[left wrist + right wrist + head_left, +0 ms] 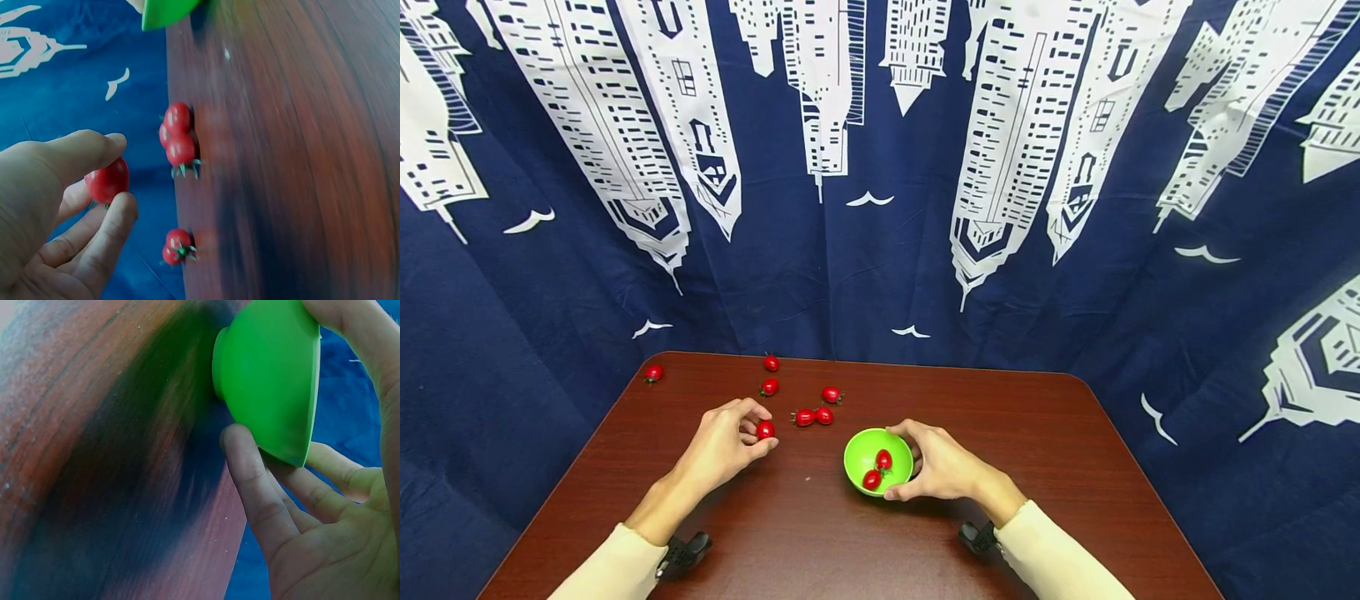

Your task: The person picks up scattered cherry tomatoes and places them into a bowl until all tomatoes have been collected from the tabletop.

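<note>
My left hand [722,442] pinches a red cherry tomato [765,429] between thumb and fingers, above the tabletop. In the left wrist view, the same tomato [108,181] sits at the fingertips, with a bit of green stem showing beneath. A light-green bowl [860,457] stands to the right, two cherry tomatoes [883,459] lying inside. Around the bowl's right side curls my right hand [943,464], thumb at the near rim and fingers at the far rim. From the right wrist, the bowl's outer wall [269,375] and foot are visible; its inside is hidden.
Several loose cherry tomatoes lie beyond the left hand, among them a touching pair [805,417], two [768,387] farther back and one [654,373] at the far-left corner. The brown wooden table [985,408] ends at a navy curtain [865,267] with white buildings.
</note>
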Demonstrator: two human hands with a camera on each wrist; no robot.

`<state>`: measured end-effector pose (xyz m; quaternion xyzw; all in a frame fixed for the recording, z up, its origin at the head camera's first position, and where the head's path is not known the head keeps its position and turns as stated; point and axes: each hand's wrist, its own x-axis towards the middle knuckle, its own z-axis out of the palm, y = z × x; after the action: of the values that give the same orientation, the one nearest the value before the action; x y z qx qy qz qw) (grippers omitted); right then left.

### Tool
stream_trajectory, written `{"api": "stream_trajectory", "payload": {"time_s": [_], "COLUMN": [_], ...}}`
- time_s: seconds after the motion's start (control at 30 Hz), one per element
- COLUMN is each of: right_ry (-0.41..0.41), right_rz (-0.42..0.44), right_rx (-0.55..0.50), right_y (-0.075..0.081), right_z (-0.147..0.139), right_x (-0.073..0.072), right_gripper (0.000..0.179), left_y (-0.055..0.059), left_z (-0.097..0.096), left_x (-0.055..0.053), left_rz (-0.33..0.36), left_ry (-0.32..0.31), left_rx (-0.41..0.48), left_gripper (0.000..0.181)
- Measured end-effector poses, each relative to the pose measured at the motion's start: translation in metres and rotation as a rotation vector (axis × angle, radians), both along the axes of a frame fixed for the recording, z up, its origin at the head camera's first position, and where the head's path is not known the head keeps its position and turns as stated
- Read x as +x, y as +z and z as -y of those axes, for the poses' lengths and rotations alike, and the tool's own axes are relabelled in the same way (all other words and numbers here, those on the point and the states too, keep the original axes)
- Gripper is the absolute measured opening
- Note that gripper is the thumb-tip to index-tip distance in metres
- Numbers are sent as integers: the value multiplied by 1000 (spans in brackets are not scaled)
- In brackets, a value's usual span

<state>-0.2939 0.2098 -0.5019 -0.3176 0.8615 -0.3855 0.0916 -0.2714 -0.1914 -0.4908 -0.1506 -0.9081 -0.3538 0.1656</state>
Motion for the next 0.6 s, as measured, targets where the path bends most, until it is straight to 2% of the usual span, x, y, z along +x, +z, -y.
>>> {"api": "stream_trajectory", "payload": {"time_s": [0.3, 0.6], "right_ry": [0, -2], "right_rz": [6, 8], "right_rx": [1, -7], "right_y": [0, 0], "right_z": [1, 1], "right_x": [1, 0], "right_gripper": [92, 91], "left_y": [3, -1], "left_z": [-25, -48], "left_x": [-2, -2], "left_rz": [-22, -51], "left_ry": [-69, -137], "left_rx": [6, 12], "left_gripper": [32, 32]}}
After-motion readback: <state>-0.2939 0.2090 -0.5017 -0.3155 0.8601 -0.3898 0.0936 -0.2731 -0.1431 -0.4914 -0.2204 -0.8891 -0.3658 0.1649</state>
